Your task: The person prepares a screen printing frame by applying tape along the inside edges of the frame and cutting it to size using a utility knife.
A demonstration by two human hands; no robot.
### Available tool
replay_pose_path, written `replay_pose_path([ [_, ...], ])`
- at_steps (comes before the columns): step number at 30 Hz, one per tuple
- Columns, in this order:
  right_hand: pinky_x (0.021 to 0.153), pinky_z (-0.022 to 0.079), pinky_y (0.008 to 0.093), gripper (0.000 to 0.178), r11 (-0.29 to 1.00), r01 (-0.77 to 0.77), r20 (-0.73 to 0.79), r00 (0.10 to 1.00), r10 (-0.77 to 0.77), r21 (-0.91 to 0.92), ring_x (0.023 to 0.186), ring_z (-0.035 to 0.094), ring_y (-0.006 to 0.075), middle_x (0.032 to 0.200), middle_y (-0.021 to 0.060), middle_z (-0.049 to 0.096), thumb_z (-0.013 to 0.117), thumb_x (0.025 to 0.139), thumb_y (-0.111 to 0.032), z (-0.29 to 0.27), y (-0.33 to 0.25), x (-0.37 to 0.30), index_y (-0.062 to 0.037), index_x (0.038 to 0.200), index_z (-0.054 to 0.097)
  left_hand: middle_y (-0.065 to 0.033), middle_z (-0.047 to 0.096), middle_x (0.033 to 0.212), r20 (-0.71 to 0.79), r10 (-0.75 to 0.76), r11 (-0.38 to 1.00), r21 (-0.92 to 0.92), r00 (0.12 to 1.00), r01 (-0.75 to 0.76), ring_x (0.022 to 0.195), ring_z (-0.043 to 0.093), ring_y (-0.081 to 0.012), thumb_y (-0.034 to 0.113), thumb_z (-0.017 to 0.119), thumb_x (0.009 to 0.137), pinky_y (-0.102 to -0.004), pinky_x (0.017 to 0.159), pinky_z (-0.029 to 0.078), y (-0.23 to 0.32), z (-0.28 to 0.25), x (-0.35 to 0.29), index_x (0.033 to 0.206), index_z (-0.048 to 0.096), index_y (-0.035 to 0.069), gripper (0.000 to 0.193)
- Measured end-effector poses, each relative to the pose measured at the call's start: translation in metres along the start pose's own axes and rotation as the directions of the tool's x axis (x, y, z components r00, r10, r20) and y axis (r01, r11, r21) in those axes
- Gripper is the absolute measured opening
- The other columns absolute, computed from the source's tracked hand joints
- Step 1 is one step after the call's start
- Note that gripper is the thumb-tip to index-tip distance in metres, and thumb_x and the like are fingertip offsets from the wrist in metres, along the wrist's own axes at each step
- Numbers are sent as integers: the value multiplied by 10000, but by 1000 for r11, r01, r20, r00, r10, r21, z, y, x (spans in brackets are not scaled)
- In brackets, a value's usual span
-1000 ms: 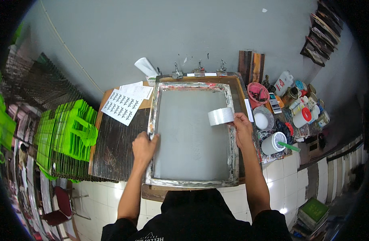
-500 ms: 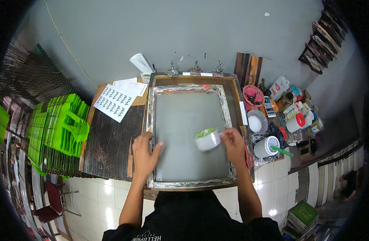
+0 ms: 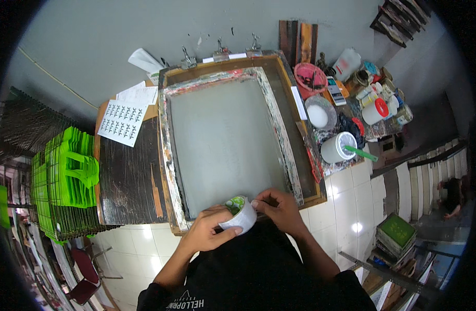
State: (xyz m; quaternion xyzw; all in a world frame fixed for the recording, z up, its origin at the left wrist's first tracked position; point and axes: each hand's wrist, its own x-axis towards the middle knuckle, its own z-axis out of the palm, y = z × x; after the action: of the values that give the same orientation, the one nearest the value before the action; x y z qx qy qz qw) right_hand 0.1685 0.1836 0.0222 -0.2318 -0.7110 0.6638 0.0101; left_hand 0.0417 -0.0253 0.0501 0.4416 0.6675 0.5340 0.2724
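Tape roll at the near edge of a screen frame. The white tape roll (image 3: pixel 243 222) is tilted, its green inner face turned upward, over the middle of the near rail of the screen frame (image 3: pixel 278 124); whether it touches the rail cannot be told. The left hand (image 3: pixel 208 230) has its grip clamped on the roll, fingers at the opening and thumb along the outer near side. The right hand (image 3: pixel 283 212) is at the roll's right edge, thumb and forefinger close together; whether this grip pinches the tape cannot be told. Ahead of both hands, the gray mesh (image 3: pixel 222 145) gives open room between the paint-stained side rails, up to the far rail. Beyond it, three metal clamps (image 3: pixel 221 50) line the far edge of the wooden base (image 3: pixel 319 196), near the wall (image 3: pixel 118 23). To the left, the dark table (image 3: pixel 125 179) carries a patterned sheet (image 3: pixel 123 123). To the right, outside the base's edge, a white tub (image 3: pixel 335 150) holds a green-handled tool (image 3: pixel 362 153).
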Motion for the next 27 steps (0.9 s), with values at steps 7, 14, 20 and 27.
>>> replay_pose_path([
  [7, 787, 535, 306, 185, 966, -194, 136, 976, 172, 172, 861, 666, 140, 894, 53, 693, 726, 971, -173, -16, -8, -9, -5, 1017, 663, -147, 668, 783, 79, -77, 994, -69, 994, 82, 760, 651, -284, 155, 795, 870, -384, 737, 495, 2, 5, 0, 905, 675, -10, 207],
  [14, 750, 536, 311, 145, 989, -88, -66, 995, 81, -120, 824, 664, 124, 899, 75, 717, 745, 928, -130, -35, 4, 2, 5, 968, 713, -80, 700, 792, 87, -250, 955, -141, 964, 260, 714, 659, -141, 280, 731, 953, -313, 685, 514, 12, -4, 11, 988, 712, 9, 274],
  [20, 601, 439, 236, 124, 970, -109, -250, 967, 52, -219, 662, 567, 57, 749, 10, 693, 786, 884, -116, -104, 4, 24, -2, 895, 739, -112, 648, 641, 11, -364, 894, 283, 931, 347, 551, 587, -160, 231, 725, 924, -340, 552, 458, 22, -58, 29, 864, 705, -25, 264],
  [27, 630, 492, 306, 201, 910, -102, -398, 915, -73, -402, 652, 630, 132, 727, 80, 709, 823, 833, -153, -83, 16, 23, 32, 860, 750, -60, 619, 623, -50, -414, 842, 359, 909, 403, 545, 524, -98, 197, 737, 892, -312, 526, 406, 6, -50, 34, 833, 704, 1, 208],
])
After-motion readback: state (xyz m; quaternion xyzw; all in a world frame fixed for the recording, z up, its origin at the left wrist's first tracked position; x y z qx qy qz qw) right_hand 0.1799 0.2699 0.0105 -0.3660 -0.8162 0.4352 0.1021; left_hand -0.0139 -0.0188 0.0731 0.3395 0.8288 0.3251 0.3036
